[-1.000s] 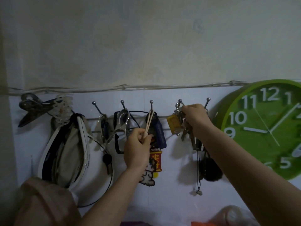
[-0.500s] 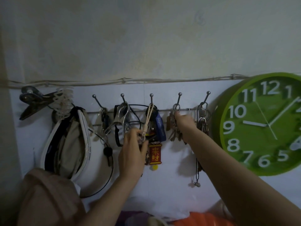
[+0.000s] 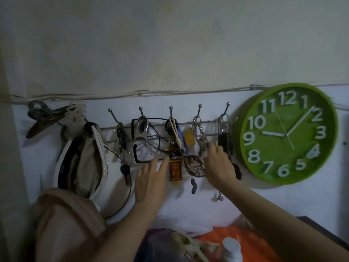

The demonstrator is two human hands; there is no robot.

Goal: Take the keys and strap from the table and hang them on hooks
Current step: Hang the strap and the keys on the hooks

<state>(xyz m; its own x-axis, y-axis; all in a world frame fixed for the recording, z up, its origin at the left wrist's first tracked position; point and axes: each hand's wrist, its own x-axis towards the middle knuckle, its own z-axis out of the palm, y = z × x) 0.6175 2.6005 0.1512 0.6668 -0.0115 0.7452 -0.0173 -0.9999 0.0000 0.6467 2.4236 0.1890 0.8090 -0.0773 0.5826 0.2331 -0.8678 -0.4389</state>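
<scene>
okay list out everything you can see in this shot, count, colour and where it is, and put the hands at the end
hook rail: one, silver, five ball-tipped hooks, on the wall
key bunch: one, silver, fourth hook from the left
strap: one, cream, third hook
red charm: one, red and gold, below the strap
black fob: one, black, fifth hook
clock: one, green, right of the rail
bag: one, white and beige, left of the rail
big clip: one, dark metal, far left
left hand: open, fingertips by the red charm
right hand: open, fingers at the key bunch
</scene>
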